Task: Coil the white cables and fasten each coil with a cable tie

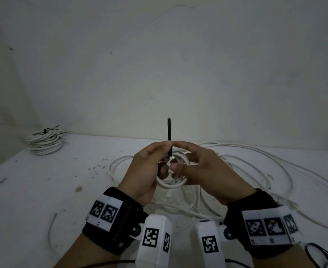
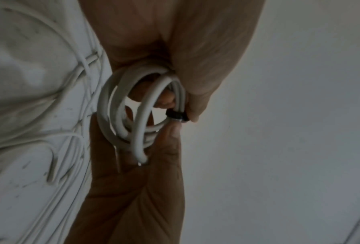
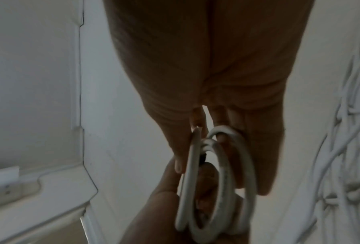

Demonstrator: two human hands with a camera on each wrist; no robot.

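Observation:
A small white cable coil (image 1: pixel 171 183) hangs above the table between both hands. A black cable tie (image 1: pixel 169 132) is wrapped round its top, with the tail pointing straight up. My left hand (image 1: pixel 164 151) pinches the tie at the coil with thumb and forefinger. My right hand (image 1: pixel 178 158) grips the coil, thumb on its front and forefinger up against the tie. In the left wrist view the tie (image 2: pixel 176 116) bands the coil (image 2: pixel 120 125) between the two thumbs. In the right wrist view the coil (image 3: pixel 222 181) stands edge-on and the tie (image 3: pixel 203 158) barely shows.
A stack of tied white coils (image 1: pixel 44 141) sits at the table's back left by the wall. Loose white cables (image 1: pixel 259 167) sprawl over the middle and right. A short cable piece (image 1: pixel 50 229) lies front left. Black ties (image 1: pixel 318 254) lie at the front right.

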